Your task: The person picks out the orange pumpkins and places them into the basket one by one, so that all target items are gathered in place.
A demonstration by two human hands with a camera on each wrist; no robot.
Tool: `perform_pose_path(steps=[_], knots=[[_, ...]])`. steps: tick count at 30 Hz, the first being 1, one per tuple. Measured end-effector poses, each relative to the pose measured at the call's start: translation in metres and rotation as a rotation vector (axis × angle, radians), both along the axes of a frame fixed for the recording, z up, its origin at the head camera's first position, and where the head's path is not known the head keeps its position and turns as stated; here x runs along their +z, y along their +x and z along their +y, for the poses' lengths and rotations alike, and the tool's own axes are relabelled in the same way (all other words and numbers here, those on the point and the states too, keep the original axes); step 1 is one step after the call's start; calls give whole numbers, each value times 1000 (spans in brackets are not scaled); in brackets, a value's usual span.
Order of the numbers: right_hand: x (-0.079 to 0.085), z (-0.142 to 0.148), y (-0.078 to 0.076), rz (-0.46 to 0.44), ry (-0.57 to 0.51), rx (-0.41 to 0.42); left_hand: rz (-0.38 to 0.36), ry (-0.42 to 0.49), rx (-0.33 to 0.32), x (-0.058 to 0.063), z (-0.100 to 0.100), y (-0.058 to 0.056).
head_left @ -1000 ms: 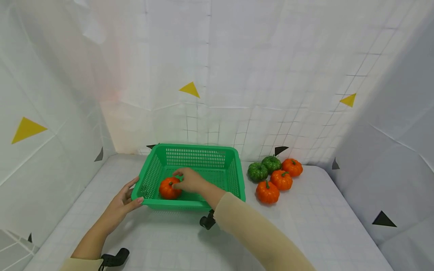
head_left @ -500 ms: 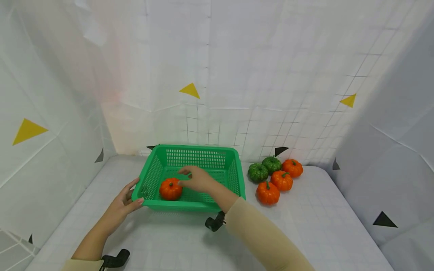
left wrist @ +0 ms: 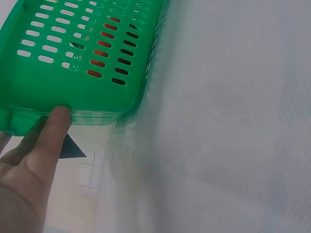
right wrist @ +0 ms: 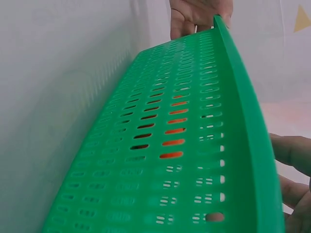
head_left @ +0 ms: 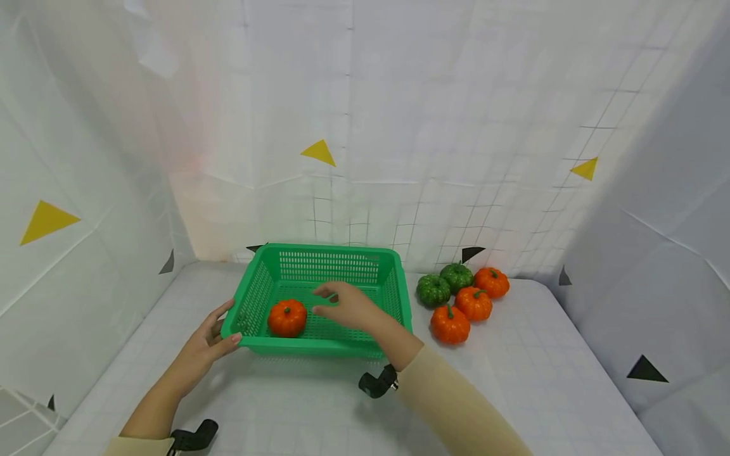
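Note:
An orange pumpkin [head_left: 287,318] sits inside the green plastic basket [head_left: 279,342], toward its front left corner. My left hand [head_left: 202,345] holds the basket's left end, its thumb at the front corner of the rim and its fingers along the left side. In the left wrist view, the left hand [left wrist: 31,177] touches the rim from outside. My right hand [head_left: 350,308] is over the basket, right of the pumpkin and apart from it, with loosely bent fingers and nothing in them. Through the slots in the right wrist view, the pumpkin [right wrist: 173,142] shows orange.
Right of the basket on the white table [head_left: 513,392] stands a group: two green pumpkins [head_left: 433,290] and three orange pumpkins [head_left: 450,324]. White sheeting [head_left: 399,114] with yellow and black triangles encloses the table at the back and sides.
My right hand has let go of the orange pumpkin and drawn away to the right. The pumpkin stays in the basket; my left hand and the basket have not visibly moved.

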State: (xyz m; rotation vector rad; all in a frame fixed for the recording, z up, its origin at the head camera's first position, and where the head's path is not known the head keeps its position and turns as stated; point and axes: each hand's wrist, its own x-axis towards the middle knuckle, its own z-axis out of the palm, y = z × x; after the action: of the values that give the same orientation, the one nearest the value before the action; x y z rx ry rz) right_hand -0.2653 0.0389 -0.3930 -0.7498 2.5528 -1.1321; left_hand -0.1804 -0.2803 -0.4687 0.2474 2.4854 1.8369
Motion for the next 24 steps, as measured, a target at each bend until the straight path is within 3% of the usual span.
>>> perform_pose_path(steps=[14,24], knots=[[6,36,17,34,-52,11,-3,-13,12,-1,0,-1],[3,65,29,58,-89,-46,12,1,-4,0,0,0]])
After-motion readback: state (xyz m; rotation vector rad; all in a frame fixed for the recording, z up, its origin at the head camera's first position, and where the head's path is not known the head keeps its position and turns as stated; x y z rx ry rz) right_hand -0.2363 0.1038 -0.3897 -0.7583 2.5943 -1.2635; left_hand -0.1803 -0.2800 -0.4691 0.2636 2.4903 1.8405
